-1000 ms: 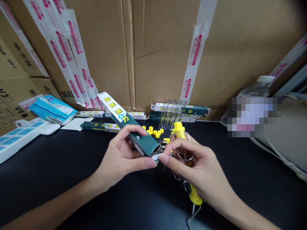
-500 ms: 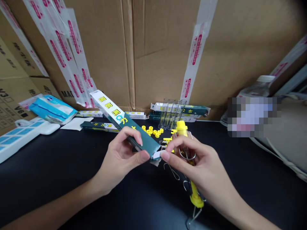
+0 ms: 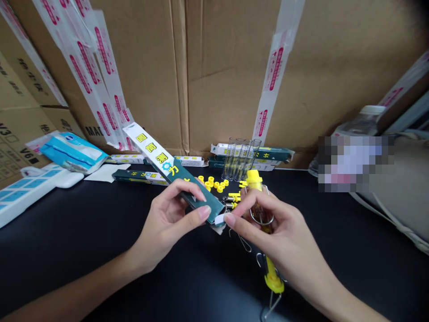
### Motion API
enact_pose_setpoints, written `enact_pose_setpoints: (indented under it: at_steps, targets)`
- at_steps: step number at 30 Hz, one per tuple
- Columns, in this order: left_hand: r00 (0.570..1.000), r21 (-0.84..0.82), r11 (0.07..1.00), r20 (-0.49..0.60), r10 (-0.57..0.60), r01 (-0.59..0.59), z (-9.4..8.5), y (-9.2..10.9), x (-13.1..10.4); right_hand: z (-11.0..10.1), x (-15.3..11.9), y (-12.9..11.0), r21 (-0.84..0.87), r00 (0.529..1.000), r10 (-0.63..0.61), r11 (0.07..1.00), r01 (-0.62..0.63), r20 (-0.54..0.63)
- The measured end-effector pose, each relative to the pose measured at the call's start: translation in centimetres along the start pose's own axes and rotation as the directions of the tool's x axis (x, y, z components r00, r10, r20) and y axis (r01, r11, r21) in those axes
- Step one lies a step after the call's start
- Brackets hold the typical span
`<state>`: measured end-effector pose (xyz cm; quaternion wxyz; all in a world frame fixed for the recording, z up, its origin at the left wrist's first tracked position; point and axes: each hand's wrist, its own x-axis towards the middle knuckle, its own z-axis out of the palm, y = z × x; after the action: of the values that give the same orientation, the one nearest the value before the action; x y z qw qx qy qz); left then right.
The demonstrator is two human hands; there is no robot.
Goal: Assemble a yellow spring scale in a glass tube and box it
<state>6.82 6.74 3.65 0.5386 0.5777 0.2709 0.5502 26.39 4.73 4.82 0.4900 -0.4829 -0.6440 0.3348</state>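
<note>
My left hand (image 3: 167, 223) is closed round the lower end of a long, slim green and white cardboard box (image 3: 177, 175), which slants up and to the left. At the box's near end a white flap (image 3: 220, 219) sticks out, and my right thumb and forefinger are on it. My right hand (image 3: 284, 232) also holds a tubular spring scale (image 3: 257, 212) with yellow ends, its wire hook hanging at the bottom. Small yellow caps (image 3: 211, 182), spring parts (image 3: 230, 205) and a wire hook (image 3: 244, 242) lie on the black table behind my hands.
Several clear tubes (image 3: 234, 161) stand before stacked boxes (image 3: 284, 154) at the cardboard wall. Another box (image 3: 137, 176) lies left of them. Far left are a power strip (image 3: 20, 197) and a blue tissue pack (image 3: 75, 154); a plastic bottle (image 3: 362, 123) is at right.
The left thumb and forefinger have shifted slightly along the box, and its upper end has moved a little up and left. The right hand keeps the spring scale and stays at the flap.
</note>
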Motion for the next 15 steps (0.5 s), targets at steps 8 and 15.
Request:
enact_pose_setpoints:
  at_steps: [8,15]
  targets:
    - [1.000,-0.009,1.000,0.017,-0.003,0.003,0.00,-0.35,-0.02,0.04,-0.27,0.37,0.053,1.000,0.014,0.999,-0.015,0.012]
    - [0.999,-0.011,1.000,0.032,-0.028,0.029,-0.19,-0.72,-0.18,-0.19,-0.16,0.05,0.044,0.998,0.051,0.998,-0.053,0.047]
